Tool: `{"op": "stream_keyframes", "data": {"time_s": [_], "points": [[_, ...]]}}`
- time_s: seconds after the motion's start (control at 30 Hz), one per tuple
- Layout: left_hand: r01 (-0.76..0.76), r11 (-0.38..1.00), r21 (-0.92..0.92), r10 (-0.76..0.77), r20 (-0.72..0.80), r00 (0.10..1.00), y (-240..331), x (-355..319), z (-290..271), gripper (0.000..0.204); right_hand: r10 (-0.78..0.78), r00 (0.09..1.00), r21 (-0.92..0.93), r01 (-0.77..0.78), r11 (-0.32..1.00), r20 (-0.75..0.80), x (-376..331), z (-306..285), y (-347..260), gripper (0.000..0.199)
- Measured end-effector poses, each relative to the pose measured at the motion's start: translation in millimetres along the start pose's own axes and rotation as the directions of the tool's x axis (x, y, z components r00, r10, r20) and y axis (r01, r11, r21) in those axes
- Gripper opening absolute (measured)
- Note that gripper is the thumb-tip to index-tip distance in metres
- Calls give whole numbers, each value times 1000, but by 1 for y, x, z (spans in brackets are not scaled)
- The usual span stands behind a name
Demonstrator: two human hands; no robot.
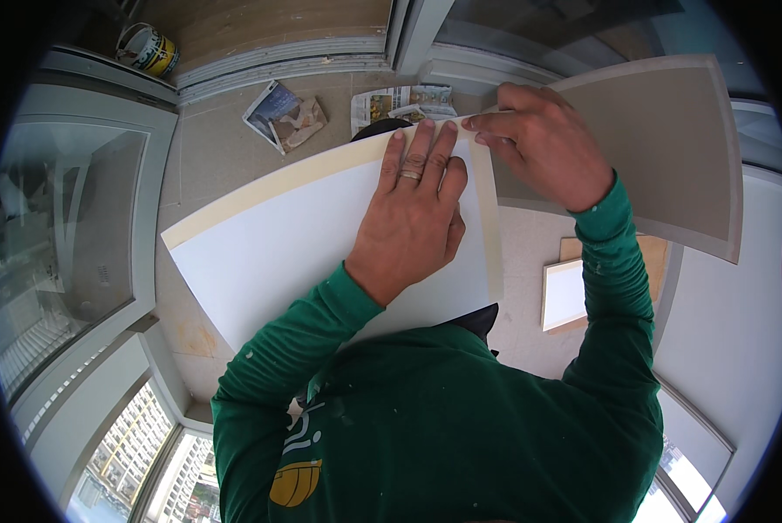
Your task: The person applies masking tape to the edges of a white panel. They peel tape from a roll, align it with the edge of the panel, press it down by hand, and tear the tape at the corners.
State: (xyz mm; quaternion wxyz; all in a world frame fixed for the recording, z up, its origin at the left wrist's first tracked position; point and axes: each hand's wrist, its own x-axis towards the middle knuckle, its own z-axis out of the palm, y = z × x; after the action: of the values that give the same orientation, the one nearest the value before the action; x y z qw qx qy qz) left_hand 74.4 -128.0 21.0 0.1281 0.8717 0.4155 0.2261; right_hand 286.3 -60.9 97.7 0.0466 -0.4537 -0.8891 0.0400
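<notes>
Pale floor tiles (526, 228) lie below one white board (273, 261), close against the person's front. On it the left hand (411, 209) presses flat, fingers extended; the right hand (550, 144) brings thumb and forefinger narrowly together at its far right corner, though whether they pinch anything cannot be told. Two cream strips (299, 179) edge it. Beyond: one grey panel (644, 148), one small white panel (566, 292), one bucket (151, 52), one glass door (68, 209).
</notes>
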Motion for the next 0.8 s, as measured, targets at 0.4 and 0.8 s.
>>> {"op": "stream_keyframes", "data": {"time_s": [0.4, 0.8], "points": [[-11, 996, 92, 11, -2, 1000, 0, 0, 3, 48, -37, 999, 367, 40, 929, -14, -7, -4, 34, 31], [-17, 993, 114, 18, -10, 1000, 3, 2, 6, 49, -74, 997, 349, 75, 934, -18, -13, -13, 29, 19]]}}
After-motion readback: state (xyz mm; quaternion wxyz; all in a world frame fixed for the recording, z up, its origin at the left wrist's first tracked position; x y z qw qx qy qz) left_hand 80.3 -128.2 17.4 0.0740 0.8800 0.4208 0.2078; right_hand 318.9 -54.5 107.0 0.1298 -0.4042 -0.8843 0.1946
